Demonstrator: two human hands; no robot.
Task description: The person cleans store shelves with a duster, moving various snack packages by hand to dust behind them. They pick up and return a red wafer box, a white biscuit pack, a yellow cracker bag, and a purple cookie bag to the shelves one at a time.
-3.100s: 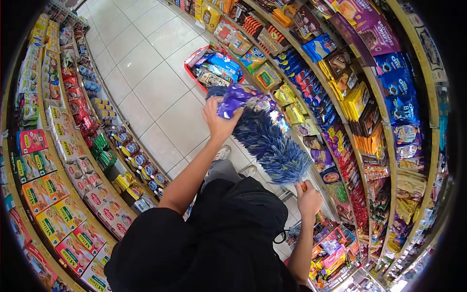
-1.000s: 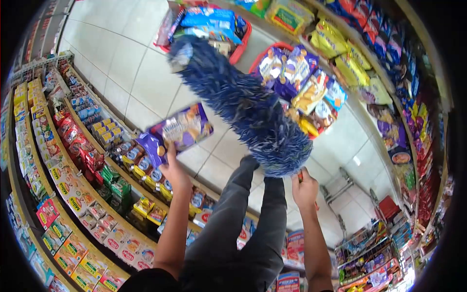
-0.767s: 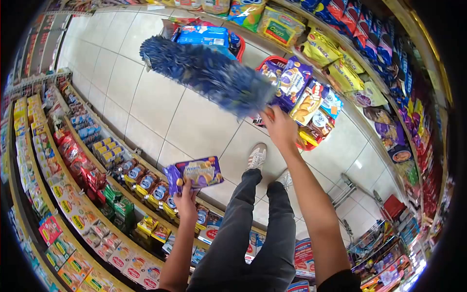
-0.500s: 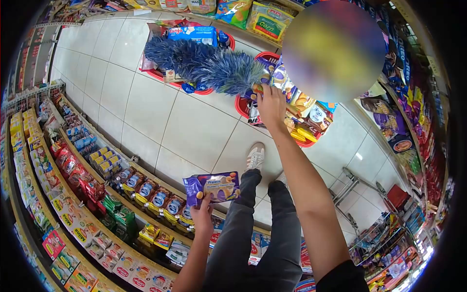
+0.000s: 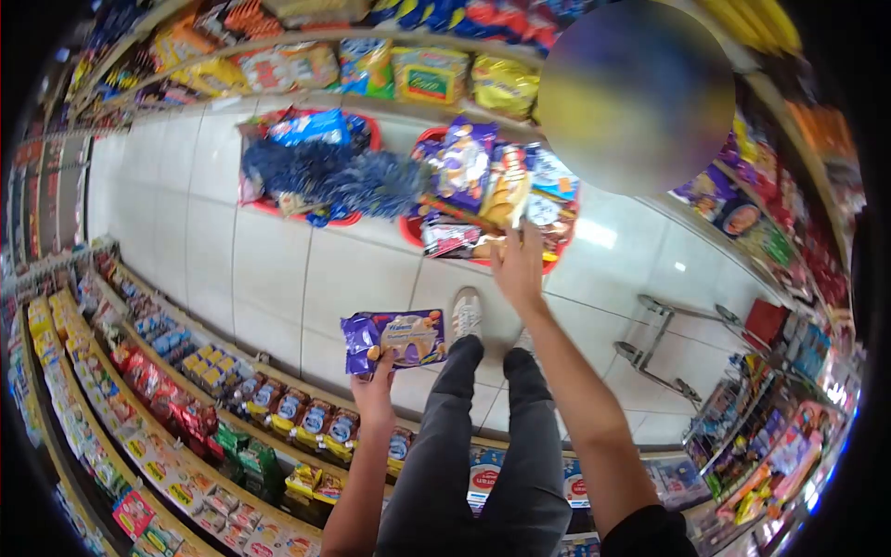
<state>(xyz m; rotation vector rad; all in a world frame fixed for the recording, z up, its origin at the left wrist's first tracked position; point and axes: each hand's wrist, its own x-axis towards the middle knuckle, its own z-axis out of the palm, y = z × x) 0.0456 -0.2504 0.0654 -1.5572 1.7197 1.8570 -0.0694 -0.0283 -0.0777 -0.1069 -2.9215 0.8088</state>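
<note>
My left hand grips a purple packet of wafers by its lower left part, above the floor and left of my legs. My right hand is at the front edge of the right red basket, fingers stretched out and apart over the packets there. Close to those fingers lies the end of the brown duster handle. The blue fluffy feather duster rests across both baskets. A purple packet and a long yellowish biscuit packet lie in the right basket.
A second red basket with packets stands to the left. Shelves of snack bags run along the far side, and shelves of boxes and packets on the near left. A metal trolley frame stands on the tiled floor at right.
My right hand has let go of the duster near its fluffy head and moved toward the handle's end. The duster now lies down across the baskets. My left hand still holds the wafers.
</note>
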